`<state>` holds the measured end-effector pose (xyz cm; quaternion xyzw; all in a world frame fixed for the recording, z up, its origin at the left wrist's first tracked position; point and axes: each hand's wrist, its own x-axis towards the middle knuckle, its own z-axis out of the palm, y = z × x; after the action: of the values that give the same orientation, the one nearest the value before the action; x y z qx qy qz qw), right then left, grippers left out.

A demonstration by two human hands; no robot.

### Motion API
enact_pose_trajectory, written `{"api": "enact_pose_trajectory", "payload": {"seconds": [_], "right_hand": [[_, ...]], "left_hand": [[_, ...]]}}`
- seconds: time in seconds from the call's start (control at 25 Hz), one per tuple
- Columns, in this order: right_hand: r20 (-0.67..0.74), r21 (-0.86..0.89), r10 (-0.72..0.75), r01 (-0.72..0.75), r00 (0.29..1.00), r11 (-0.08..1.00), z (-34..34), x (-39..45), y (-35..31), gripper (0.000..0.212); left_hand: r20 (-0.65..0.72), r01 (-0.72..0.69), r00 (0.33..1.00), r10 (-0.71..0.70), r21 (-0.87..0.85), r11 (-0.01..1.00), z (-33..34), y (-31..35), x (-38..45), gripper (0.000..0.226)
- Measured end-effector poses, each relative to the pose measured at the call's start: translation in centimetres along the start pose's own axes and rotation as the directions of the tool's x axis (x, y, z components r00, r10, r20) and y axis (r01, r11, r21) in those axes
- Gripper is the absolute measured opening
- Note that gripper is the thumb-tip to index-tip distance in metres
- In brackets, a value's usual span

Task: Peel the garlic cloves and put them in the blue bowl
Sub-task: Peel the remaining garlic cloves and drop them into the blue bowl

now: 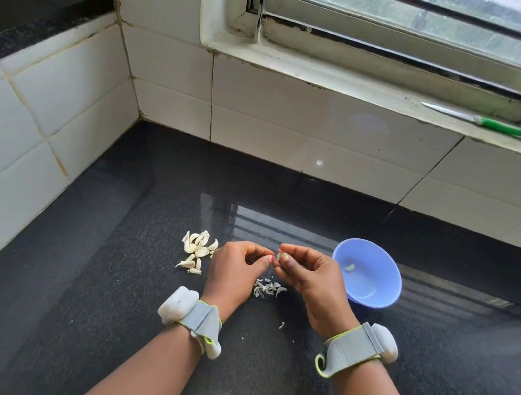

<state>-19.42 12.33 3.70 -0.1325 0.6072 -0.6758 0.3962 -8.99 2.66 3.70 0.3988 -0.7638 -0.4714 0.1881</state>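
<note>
You are early in the job. One peeled clove [350, 267] lies in the blue bowl [384, 296], which sits on the surface [253, 387] just right of your hands. Your right hand [306, 275] pinches a clove [280, 256] at its fingertips, above the surface and beside the bowl, while your left hand [234, 267], fingers curled, picks at it with the thumbnail; whether it grips any skin you cannot tell from here. A pile of unpeeled cloves [195, 250] waits to the left, so most of the peeling remains. Loose skins [267, 287] lie under your hands, and this clove looks only partly stripped
</note>
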Motion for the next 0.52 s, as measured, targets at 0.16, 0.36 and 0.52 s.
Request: {"api": "enact_pose_trajectory", "payload": {"seconds": [0.16, 0.36, 0.52], "right_hand": [[-0.002, -0.064, -0.023, 0.022, 1.000, 0.998, 0.2, -0.2, 0.0, 0.014], [0.013, -0.160, -0.060, 0.061, 0.998, 0.985, 0.5, -0.5, -0.1, 0.016], [0.003, -0.193, -0.089, 0.088, 0.996, 0.977, 0.5, -0.3, -0.4, 0.015]], "left_hand": [[0.002, -0.001, 1.000, 0.001, -0.017, 1.000, -0.1, 0.2, -0.1, 0.010], [0.014, -0.008, 1.000, 0.007, 0.034, 0.999, -0.7, 1.0, -0.5, 0.011], [-0.001, -0.021, 1.000, 0.021, 0.095, 0.995, -0.9, 1.8, -0.5, 0.012]]}}
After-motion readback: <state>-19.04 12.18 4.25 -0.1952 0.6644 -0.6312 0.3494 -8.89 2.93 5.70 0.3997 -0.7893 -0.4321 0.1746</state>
